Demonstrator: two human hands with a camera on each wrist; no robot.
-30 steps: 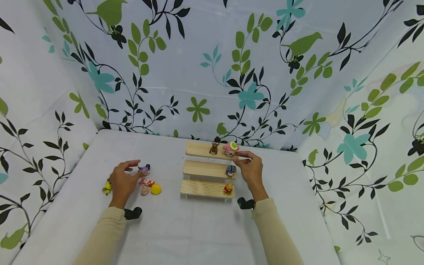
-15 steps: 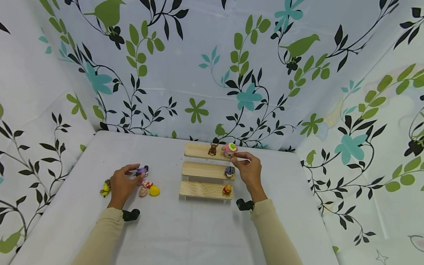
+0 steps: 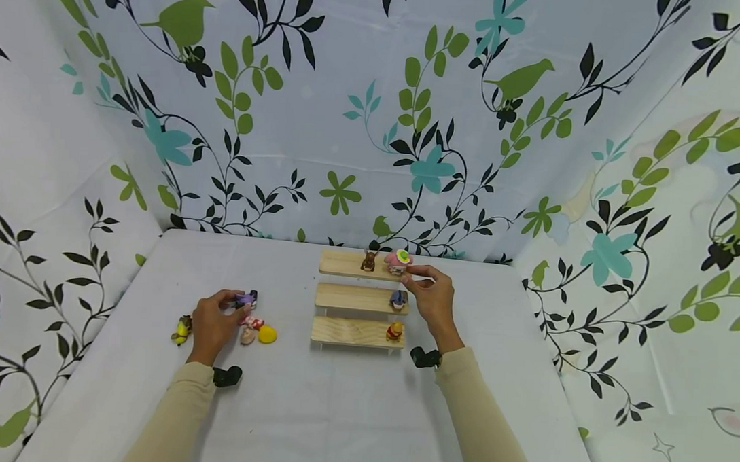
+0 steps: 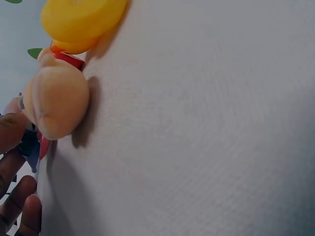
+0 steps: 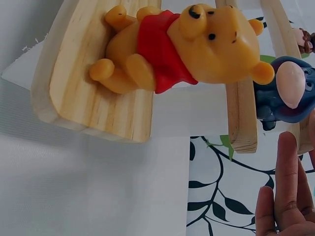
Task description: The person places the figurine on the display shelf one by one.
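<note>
Pink figurine [image 3: 397, 260], topped with a green-and-yellow patch, stands at the right end of the top step of the wooden rack [image 3: 348, 332]. Right hand [image 3: 431, 298], reaching in from the rack's right side: thumb and forefinger pinch the pink figurine at its right edge; the other fingers show close together in the right wrist view. Brown figurine [image 3: 368, 260], on the rack's top step, just left of the pink one. Blue donkey [image 3: 398, 299], at the right end of the rack's middle step. Yellow bear [image 3: 394, 331] in a red shirt, seated at the right end of the rack's bottom step.

Left hand [image 3: 214, 326], well to the left of the rack: thumb and fingers are clamped on a purple figurine [image 3: 245, 300]. Between this hand and the rack, a red-and-white figurine [image 3: 254, 321], a peach-coloured figurine [image 3: 247, 335] and a yellow toy [image 3: 267, 334] lie grouped together. Yellow-and-green figurine [image 3: 182, 330], farthest left of the rack, beyond the left hand. White table [image 3: 333, 413] beneath the rack; leaf-patterned cloth [image 3: 342, 148] behind it.
</note>
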